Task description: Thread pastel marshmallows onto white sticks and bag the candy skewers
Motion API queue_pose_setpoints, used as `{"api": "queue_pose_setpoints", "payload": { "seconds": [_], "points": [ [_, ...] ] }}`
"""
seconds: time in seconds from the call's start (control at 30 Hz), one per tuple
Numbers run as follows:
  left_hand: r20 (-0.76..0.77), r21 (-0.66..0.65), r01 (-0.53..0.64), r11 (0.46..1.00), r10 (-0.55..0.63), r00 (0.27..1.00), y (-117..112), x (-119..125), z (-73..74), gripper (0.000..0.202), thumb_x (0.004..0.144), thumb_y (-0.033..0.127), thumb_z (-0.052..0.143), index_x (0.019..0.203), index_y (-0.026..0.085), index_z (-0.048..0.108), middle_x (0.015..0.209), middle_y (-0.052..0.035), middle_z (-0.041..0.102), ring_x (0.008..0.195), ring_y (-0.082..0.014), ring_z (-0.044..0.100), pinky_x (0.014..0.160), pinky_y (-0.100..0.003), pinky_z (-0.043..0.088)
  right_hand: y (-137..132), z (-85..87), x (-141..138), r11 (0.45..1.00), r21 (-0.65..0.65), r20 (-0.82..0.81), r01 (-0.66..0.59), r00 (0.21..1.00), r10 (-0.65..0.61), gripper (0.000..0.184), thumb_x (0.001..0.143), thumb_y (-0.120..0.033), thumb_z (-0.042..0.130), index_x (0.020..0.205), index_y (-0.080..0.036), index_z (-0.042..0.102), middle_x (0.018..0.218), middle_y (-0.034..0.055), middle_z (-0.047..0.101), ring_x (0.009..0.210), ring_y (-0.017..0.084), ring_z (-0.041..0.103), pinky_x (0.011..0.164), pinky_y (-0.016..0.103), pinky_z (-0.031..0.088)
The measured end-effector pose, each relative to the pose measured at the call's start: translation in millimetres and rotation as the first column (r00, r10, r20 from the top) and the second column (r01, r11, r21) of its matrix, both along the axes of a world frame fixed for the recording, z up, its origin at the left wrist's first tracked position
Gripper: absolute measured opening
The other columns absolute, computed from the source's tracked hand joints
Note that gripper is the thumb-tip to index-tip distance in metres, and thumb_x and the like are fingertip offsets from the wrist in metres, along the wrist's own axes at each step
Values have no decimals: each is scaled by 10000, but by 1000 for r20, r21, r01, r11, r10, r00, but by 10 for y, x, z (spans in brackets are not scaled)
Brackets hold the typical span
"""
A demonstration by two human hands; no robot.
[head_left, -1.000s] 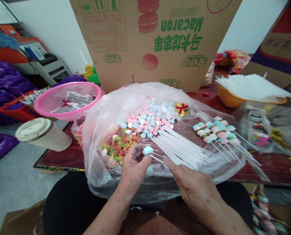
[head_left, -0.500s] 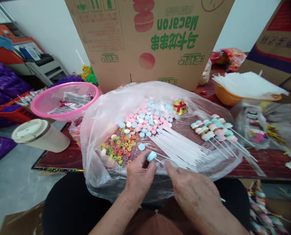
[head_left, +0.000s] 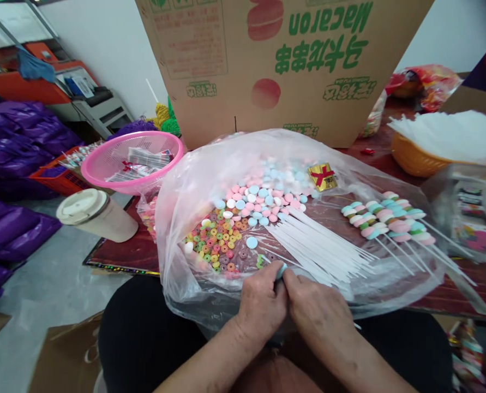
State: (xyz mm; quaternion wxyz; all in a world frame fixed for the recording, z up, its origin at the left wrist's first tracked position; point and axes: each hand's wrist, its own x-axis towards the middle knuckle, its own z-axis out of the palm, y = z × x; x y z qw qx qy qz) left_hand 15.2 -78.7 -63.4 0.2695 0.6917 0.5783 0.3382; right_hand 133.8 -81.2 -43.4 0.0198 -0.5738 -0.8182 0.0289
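Observation:
My left hand (head_left: pixel 264 292) is closed, with a light-blue candy disc (head_left: pixel 281 271) pinched between thumb and fingers. Pressed against it, my right hand (head_left: pixel 318 305) is closed around a thin white stick, mostly hidden; a white end (head_left: pixel 357 326) pokes out below that hand. Just past the left fingertips lies a small green piece (head_left: pixel 260 261). A loose blue candy disc (head_left: pixel 251 243) rests beyond it. Ring-shaped candies (head_left: pixel 214 243) spread to the left, and pink, white and blue discs (head_left: pixel 263 202) are heaped behind. White sticks (head_left: pixel 320 243) lie fanned out to the right.
Finished-looking candy skewers (head_left: pixel 390 218) lie at the right on the clear plastic sheet (head_left: pixel 177 295). A lidded cup (head_left: pixel 103 218) and a pink basket (head_left: pixel 91 169) stand left. A large cardboard box (head_left: pixel 243 109) blocks the back; an orange basket (head_left: pixel 414 158) is at right.
My hands have come together, and the candy disc has moved nearer my right hand's fingertips. The view has swung left, shifting everything rightward in the picture.

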Motion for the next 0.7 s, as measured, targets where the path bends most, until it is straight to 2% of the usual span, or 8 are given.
{"api": "queue_pose_setpoints", "payload": {
  "seconds": [0.07, 0.13, 0.2, 0.37, 0.47, 0.57, 0.63, 0.7],
  "points": [
    [-72, -31, 57, 998, -59, 996, 21, -132, 90, 385, 737, 135, 502, 1111, 170, 585, 871, -66, 705, 798, -188, 646, 737, -286, 501, 96, -98, 61, 1000, -16, -159, 12, 987, -15, 179, 786, -61, 457, 811, -182, 586, 637, 23, 649, 552, 194, 635, 469, 262, 343],
    [-198, -29, -10, 1000, 4, 980, 88, -316, 207, 436, 786, 234, 502, 1220, 182, 515, 956, -80, 689, 872, -211, 631, 792, -326, 484, 164, -174, 170, 999, 3, -334, 39, 942, -36, 168, 848, -153, 436, 745, -188, 564, 632, 18, 639, 562, 170, 618, 499, 248, 362],
    [-346, -70, -193, 979, 158, 925, 192, -488, 291, 338, 843, 250, 427, 1147, 204, 569, 982, -78, 677, 901, -215, 622, 791, -333, 474, 181, -203, 266, 998, 23, -441, 62, 897, -45, 243, 879, -237, 407, 678, -193, 536, 583, 12, 607, 532, 156, 585, 501, 242, 361],
    [-613, -202, -199, 959, 35, 790, 380, -614, 163, 220, 813, 259, 466, 914, 222, 658, 951, -71, 637, 789, -216, 618, 672, -316, 465, 54, -179, 213, 999, -10, -501, -43, 865, 32, 270, 885, -211, 344, 738, -188, 569, 642, 24, 628, 587, 162, 595, 551, 250, 374],
    [-455, -179, -203, 963, 102, 885, 381, -590, 36, 148, 762, 212, 502, 788, 210, 648, 836, -36, 642, 772, -181, 603, 690, -286, 451, 4, -193, 110, 1000, 27, -478, -15, 878, 26, 279, 875, -184, 335, 748, -179, 584, 665, 45, 639, 605, 176, 599, 565, 263, 373],
    [-50, -335, -284, 898, 285, 957, 364, -591, 31, 52, 675, 178, 543, 683, 184, 594, 617, 2, 610, 610, -148, 585, 575, -252, 448, 21, -192, 62, 999, 27, -485, -20, 874, 31, 273, 869, -174, 345, 739, -176, 585, 653, 44, 635, 601, 175, 593, 563, 263, 369],
    [276, -518, -270, 811, 458, 845, 357, -597, 85, 61, 631, 201, 581, 682, 174, 561, 519, 25, 575, 467, -121, 541, 436, -214, 401, 47, -163, 54, 999, 6, -518, -36, 855, 34, 267, 870, -175, 352, 728, -176, 577, 638, 33, 624, 595, 168, 583, 559, 258, 368],
    [500, -632, -171, 756, 567, 654, 353, -599, 154, 136, 589, 220, 628, 671, 161, 537, 501, 25, 580, 393, -96, 502, 357, -183, 350, 67, -121, 56, 999, -17, -565, -41, 825, 24, 259, 871, -182, 359, 719, -177, 569, 627, 22, 613, 573, 154, 564, 550, 249, 369]
  ]
}}
